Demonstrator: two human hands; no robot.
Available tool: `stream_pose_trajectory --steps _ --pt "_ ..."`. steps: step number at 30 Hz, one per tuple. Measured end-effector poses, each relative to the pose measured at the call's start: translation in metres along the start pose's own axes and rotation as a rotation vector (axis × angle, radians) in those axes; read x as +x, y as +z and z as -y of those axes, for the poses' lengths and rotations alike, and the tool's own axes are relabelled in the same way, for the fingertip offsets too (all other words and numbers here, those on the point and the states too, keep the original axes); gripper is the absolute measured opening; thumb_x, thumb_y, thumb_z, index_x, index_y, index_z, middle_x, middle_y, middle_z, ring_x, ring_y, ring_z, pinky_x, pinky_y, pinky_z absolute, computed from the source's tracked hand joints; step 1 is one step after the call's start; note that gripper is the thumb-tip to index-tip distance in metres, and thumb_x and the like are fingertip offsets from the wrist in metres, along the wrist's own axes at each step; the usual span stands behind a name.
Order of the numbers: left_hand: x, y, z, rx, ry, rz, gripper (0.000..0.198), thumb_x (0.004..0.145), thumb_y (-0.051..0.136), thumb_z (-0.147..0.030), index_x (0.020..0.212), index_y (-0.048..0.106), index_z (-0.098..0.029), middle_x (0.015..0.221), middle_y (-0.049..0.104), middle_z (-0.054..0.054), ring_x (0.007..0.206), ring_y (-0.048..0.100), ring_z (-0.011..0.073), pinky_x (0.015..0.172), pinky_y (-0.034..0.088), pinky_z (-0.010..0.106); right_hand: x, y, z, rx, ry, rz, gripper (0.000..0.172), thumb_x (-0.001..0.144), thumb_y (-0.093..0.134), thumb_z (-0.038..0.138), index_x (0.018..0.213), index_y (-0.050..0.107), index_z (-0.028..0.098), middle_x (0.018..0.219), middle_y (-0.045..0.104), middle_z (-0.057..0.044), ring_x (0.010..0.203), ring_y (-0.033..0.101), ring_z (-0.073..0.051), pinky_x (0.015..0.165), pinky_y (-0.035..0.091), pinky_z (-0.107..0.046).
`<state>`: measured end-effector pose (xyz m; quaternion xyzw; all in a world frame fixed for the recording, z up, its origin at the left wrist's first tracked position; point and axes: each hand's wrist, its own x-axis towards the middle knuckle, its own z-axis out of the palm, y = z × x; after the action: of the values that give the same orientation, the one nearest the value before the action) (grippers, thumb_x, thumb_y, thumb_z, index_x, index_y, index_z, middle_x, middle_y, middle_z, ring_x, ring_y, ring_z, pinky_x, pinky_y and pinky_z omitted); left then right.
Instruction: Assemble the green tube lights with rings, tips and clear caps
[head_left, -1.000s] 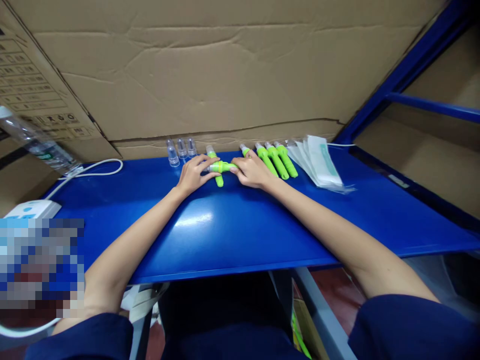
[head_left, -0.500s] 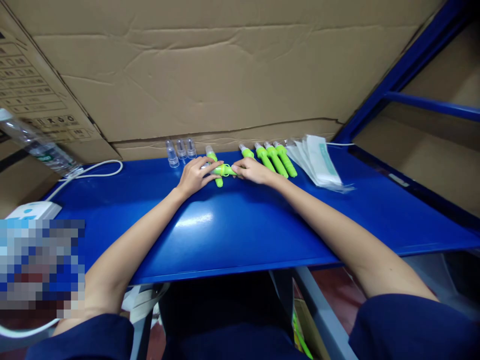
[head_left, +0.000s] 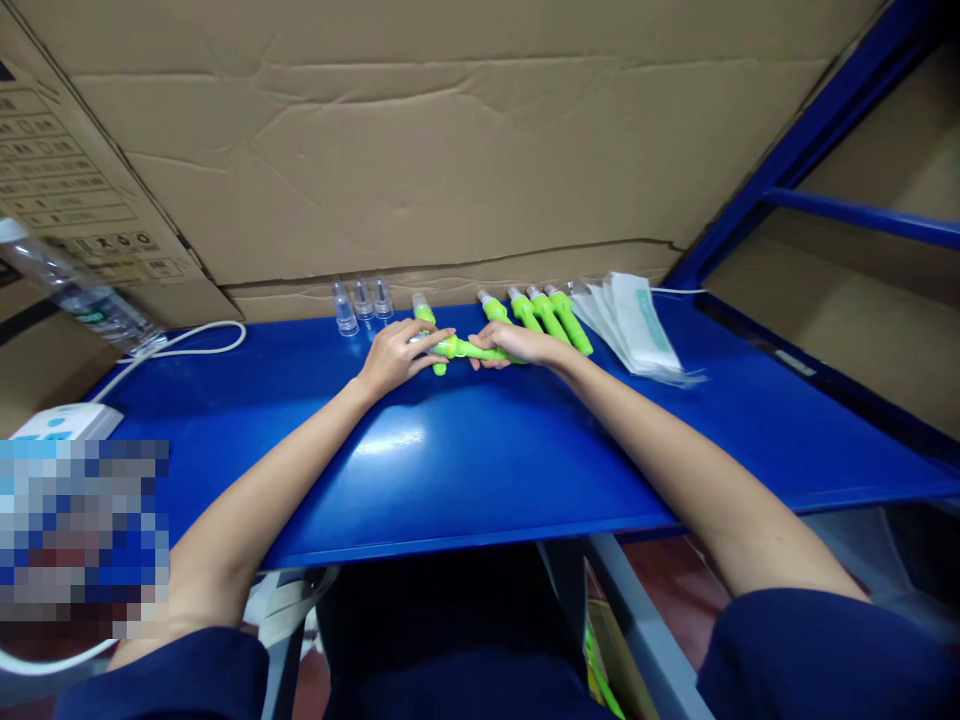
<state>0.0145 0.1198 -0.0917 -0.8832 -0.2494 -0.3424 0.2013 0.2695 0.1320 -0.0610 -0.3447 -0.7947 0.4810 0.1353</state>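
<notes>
Held level between both hands is a green tube-like piece (head_left: 476, 350) with a clear tip. My left hand (head_left: 396, 355) pinches its clear end, and my right hand (head_left: 514, 343) is wrapped round its green handle. Beneath them another green piece with a clear cap (head_left: 421, 303) lies on the blue table (head_left: 465, 450), partly hidden by my left fingers. Just beyond my right hand lies a green piece (head_left: 493, 306), and several more (head_left: 551, 318) lie side by side to its right. Three clear caps (head_left: 363, 298) stand left of my left hand.
White packets in clear plastic (head_left: 641, 325) lie at the right back. A plastic bottle (head_left: 82, 290), a white cable (head_left: 202, 340) and a power strip (head_left: 67, 420) are at the left. A cardboard wall (head_left: 450, 150) rises behind the table.
My right hand has shifted slightly right along the held piece and now grips its handle, so more of the green body shows between my hands. My left hand has barely moved.
</notes>
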Motion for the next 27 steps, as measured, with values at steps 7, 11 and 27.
stream_pose_trajectory --steps 7,11,27 --pt "-0.002 -0.003 0.008 0.055 -0.07 -0.043 0.043 0.093 0.062 -0.052 0.125 0.07 -0.024 0.108 0.073 0.009 0.09 0.067 0.0203 0.079 0.051 0.032 0.002 0.024 0.013 -0.753 -0.024 -0.453 0.044 0.106 0.031 0.032 0.095 0.068 0.009 0.092 0.071 -0.014 0.085 0.065 -0.026 0.086 0.044 -0.038" --pt "-0.004 -0.002 0.008 -0.015 -0.187 -0.065 0.046 0.091 0.065 -0.05 0.127 0.068 -0.022 0.108 0.072 0.009 0.094 0.067 0.0206 0.084 0.053 0.033 0.004 0.034 0.015 -0.984 -0.097 -0.537 0.04 0.107 0.04 0.038 0.127 0.059 0.009 0.126 0.067 -0.017 0.115 0.061 -0.034 0.102 0.037 -0.045" --pt "-0.002 -0.003 0.005 -0.138 -0.221 -0.031 0.046 0.091 0.064 -0.052 0.118 0.068 -0.015 0.108 0.074 0.012 0.099 0.07 0.0246 0.089 0.054 0.037 0.0 0.031 0.012 -1.156 -0.174 -0.535 0.044 0.106 0.04 0.035 0.135 0.062 0.01 0.112 0.068 -0.018 0.098 0.061 -0.03 0.086 0.037 -0.037"
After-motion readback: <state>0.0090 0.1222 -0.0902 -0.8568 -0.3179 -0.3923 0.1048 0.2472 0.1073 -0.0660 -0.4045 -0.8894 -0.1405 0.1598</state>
